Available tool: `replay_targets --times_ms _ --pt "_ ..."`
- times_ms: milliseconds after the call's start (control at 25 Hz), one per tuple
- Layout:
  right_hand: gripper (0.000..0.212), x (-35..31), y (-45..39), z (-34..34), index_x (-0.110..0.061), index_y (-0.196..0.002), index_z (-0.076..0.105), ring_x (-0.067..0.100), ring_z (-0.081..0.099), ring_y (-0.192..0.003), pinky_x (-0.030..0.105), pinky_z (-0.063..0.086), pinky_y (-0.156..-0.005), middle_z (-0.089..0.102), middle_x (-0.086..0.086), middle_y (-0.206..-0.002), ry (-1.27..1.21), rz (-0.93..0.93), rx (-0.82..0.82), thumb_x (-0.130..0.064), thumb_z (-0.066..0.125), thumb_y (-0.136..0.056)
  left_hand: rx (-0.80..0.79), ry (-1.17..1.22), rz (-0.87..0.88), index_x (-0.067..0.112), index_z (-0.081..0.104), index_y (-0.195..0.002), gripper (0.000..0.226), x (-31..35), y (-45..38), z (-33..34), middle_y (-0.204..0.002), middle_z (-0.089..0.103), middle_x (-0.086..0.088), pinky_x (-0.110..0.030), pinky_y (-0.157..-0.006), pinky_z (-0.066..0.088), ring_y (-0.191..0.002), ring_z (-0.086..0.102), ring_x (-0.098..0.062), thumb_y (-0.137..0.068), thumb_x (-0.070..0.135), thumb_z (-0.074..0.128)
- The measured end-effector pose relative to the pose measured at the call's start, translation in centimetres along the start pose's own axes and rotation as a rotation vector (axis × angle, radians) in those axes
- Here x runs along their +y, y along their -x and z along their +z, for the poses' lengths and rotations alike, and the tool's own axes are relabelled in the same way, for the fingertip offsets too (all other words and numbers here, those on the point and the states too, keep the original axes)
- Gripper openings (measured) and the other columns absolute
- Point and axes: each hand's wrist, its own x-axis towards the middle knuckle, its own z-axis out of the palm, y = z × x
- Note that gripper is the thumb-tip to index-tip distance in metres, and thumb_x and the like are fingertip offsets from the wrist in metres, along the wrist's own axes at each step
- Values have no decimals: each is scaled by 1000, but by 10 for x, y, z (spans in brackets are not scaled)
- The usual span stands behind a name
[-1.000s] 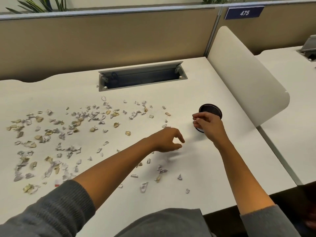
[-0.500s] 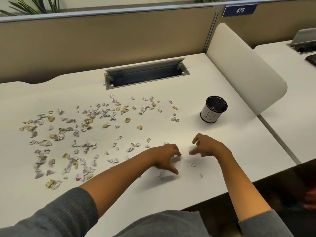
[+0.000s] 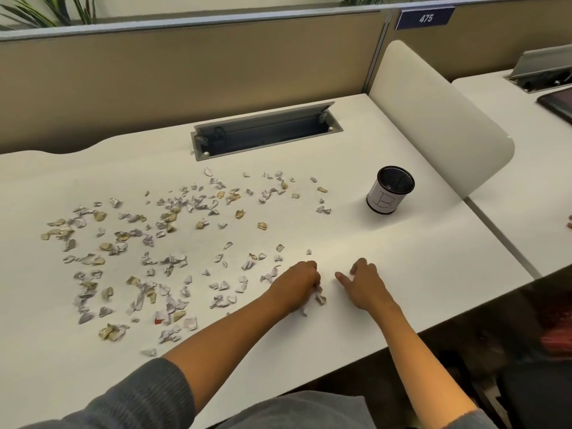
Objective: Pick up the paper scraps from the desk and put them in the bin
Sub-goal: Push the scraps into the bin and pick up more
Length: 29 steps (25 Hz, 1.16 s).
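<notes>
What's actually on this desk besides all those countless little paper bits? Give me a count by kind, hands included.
Bin, a black mesh cup marked B: 1
Cable hatch set in the desk: 1
Hands: 2, the left hand gathering paper scraps, the right hand resting with fingers spread
Scatter of paper scraps, white and tan, too many to count: 1
Total: 5

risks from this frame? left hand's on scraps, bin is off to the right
1. The left hand gathers loose white scraps under curled fingers; a partial grip may shed pieces on the way over.
2. The bin is small, light-looking, narrow-mouthed; a bump could tip it.
3. Many scraps remain far left, so many trips, or brushing some off the desk.
</notes>
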Motion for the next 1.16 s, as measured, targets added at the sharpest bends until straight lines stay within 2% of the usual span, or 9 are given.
replay_targets --times_ms 80,200,320,440,560,760,920,1000,1160 --pt "46 -8 -2 10 -8 -118 48 28 58 -96 35 47 -85 47 12 -122 -7 -84 -8 -46 59 -94 40 50 -66 5 74 -100 16 -6 1 -2 -102 65 -10 -29 -76 48 -94 62 -25 -90 8 62" --pt "44 -20 -6 17 -15 -114 50 21 57 -95 32 47 -84 47 7 -118 18 -209 -86 -49 63 -90 87 164 -188 7 78 -90 15 -19 5 -13 -91 74 -8 -24 -71 52 -84 68 -21 -82 4 66" --pt "56 -26 -8 21 -23 -111 49 15 57 -98 29 45 -79 45 -1 -113 41 -300 -205 -58 75 -76 156 331 -303 10 80 -84 14 -37 12 -30 -83 77 -4 -13 -59 48 -67 65 -8 -76 4 71" --pt "70 -33 -6 31 -30 -111 46 8 55 -98 25 43 -76 42 -8 -112 39 -383 -240 -65 81 -61 241 478 -419 14 81 -82 12 -54 20 -48 -80 77 1 -4 -53 44 -62 63 1 -73 7 77" --pt "81 -44 -4 47 -30 -118 45 9 54 -101 24 44 -80 41 -10 -116 -7 -451 -189 -69 80 -56 330 576 -517 15 81 -81 10 -67 27 -62 -76 77 2 -7 -57 47 -64 66 0 -73 9 80" --pt "88 -67 -5 70 -29 -126 44 8 52 -96 19 40 -76 38 -11 -113 20 -586 -154 -67 80 -56 418 766 -624 18 80 -74 12 -73 40 -71 -73 77 2 -23 -65 57 -72 73 -13 -71 7 81" --pt "52 -83 -11 78 -23 -115 53 14 56 -90 24 49 -76 42 -3 -111 28 -674 -116 -53 73 -78 457 806 -642 20 80 -73 15 -74 42 -73 -74 77 3 -30 -74 59 -79 74 -16 -72 4 79" --pt "32 -87 -14 80 -19 -110 55 18 54 -84 26 47 -72 43 0 -109 58 -710 -108 -40 66 -89 461 811 -649 19 80 -75 14 -73 42 -73 -75 77 2 -35 -77 60 -79 74 -19 -72 5 79" --pt "11 -88 -21 80 -13 -103 58 22 53 -81 26 43 -68 46 2 -103 75 -748 -111 -17 54 -93 476 835 -665 17 80 -77 12 -72 39 -74 -76 77 1 -37 -80 60 -80 74 -22 -73 6 80"
